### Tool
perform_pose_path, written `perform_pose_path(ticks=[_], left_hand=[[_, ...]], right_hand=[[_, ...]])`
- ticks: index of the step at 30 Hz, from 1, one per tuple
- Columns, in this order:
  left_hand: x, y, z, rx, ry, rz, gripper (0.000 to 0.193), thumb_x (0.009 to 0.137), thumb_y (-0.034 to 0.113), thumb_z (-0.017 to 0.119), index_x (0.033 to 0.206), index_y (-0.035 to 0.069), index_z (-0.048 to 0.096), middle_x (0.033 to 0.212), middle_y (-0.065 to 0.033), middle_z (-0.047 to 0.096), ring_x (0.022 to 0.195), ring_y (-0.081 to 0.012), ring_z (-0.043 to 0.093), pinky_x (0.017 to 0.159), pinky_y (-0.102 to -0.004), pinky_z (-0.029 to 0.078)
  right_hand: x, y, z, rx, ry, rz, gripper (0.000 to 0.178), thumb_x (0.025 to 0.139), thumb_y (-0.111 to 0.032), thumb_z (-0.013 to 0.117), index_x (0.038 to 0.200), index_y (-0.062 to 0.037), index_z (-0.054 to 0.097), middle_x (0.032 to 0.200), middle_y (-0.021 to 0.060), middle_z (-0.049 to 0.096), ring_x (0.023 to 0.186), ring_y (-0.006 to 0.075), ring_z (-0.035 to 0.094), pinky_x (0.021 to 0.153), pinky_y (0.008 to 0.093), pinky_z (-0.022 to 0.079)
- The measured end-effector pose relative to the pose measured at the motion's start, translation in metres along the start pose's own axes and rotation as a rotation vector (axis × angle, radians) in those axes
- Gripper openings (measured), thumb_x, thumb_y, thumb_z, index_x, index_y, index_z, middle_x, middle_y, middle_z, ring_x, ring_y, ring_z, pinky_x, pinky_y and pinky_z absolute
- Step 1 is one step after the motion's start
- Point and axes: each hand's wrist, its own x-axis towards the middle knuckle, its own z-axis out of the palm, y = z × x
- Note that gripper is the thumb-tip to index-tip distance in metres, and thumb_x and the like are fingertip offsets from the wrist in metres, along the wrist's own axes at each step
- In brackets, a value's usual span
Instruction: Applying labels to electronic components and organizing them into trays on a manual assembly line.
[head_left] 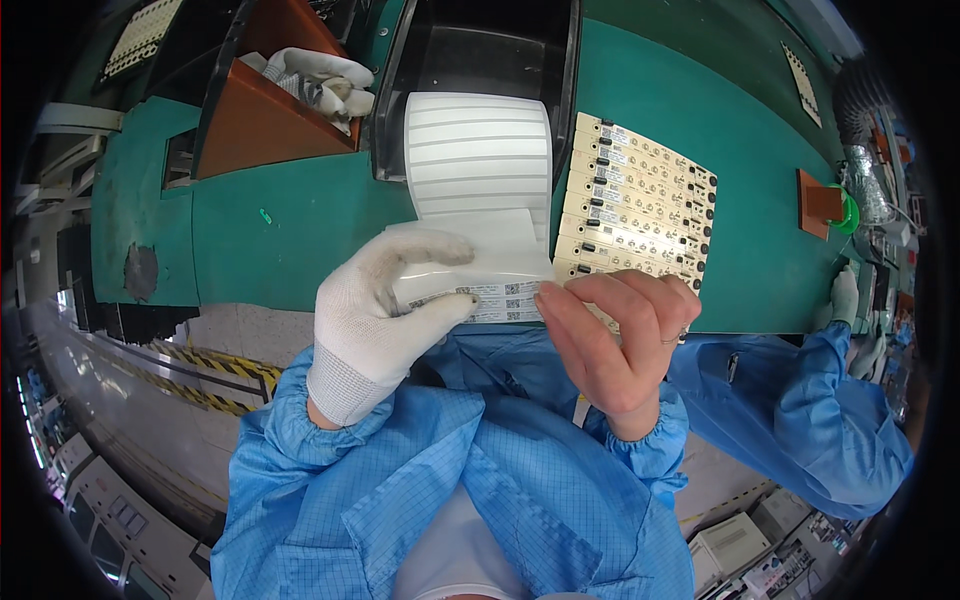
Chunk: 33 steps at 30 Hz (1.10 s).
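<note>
My gloved left fingers (438, 314) clamp the label strip (514, 302) and my bare right fingers (562, 322) pinch its right end; a slow, level pull should prevent creases.

The left hand (365, 300) is wearing a white glove (350, 375), its thumb (435, 318) and fingers (430, 246) curving toward the right in a C shape. The bare right hand (628, 340) is pinching with thumb and forefinger (600, 294), the other fingers bending alongside. Both blue-sleeved forearms (285, 410) are angling inward.
</note>
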Motion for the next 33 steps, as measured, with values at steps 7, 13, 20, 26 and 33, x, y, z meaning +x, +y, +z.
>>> perform_pose_path(ticks=[7, 13, 20, 26, 33], left_hand=[[0.002, -0.007, 0.004, -0.030, 0.000, 0.030, 0.039, 0.080, -0.006, 0.071, 0.117, -0.005, 0.058, 0.119, -0.0156, 0.062, 0.109, -0.0211, 0.062, 0.090, -0.0305, 0.055], [0.001, 0.001, 0.003, -0.153, 0.044, -0.078, 0.040, 0.079, -0.009, 0.070, 0.117, -0.007, 0.057, 0.120, -0.0177, 0.061, 0.108, -0.0209, 0.062, 0.085, -0.0276, 0.056], [0.002, 0.001, 0.005, -0.068, 0.034, -0.058, 0.039, 0.079, -0.009, 0.069, 0.116, -0.007, 0.056, 0.120, -0.0184, 0.061, 0.104, -0.0198, 0.064, 0.072, -0.0245, 0.060], [0.003, -0.001, 0.005, -0.083, 0.044, -0.055, 0.039, 0.080, -0.009, 0.069, 0.116, -0.007, 0.057, 0.121, -0.0182, 0.060, 0.104, -0.0202, 0.065, 0.072, -0.0245, 0.060], [0.004, -0.007, 0.001, -0.016, 0.017, 0.011, 0.038, 0.079, -0.010, 0.068, 0.116, -0.006, 0.057, 0.123, -0.0173, 0.059, 0.109, -0.0218, 0.063, 0.082, -0.0279, 0.059]], right_hand=[[0.010, -0.002, -0.006, 0.417, -0.080, 0.280, 0.021, 0.072, 0.001, 0.075, 0.089, -0.0034, 0.063, 0.100, 0.0094, 0.060, 0.090, 0.0226, 0.053, 0.083, 0.0339, 0.041], [-0.001, 0.036, -0.016, 0.637, 0.019, 0.876, 0.003, 0.085, -0.001, 0.063, 0.086, 0.0009, 0.062, 0.103, 0.0093, 0.058, 0.092, 0.0178, 0.054, 0.080, 0.0275, 0.041], [-0.017, 0.054, 0.002, 0.489, -0.119, 0.878, 0.004, 0.089, -0.003, 0.063, 0.087, 0.0003, 0.063, 0.108, 0.0051, 0.052, 0.086, 0.0092, 0.050, 0.074, 0.0223, 0.041], [-0.014, 0.052, 0.007, 0.481, -0.151, 0.916, 0.005, 0.088, -0.003, 0.064, 0.086, 0.0006, 0.063, 0.106, 0.0051, 0.051, 0.084, 0.0098, 0.051, 0.072, 0.0230, 0.042], [-0.016, 0.053, 0.009, 0.448, -0.162, 0.908, 0.006, 0.088, -0.004, 0.065, 0.085, 0.0009, 0.063, 0.106, 0.0057, 0.050, 0.083, 0.0104, 0.052, 0.072, 0.0234, 0.043]])
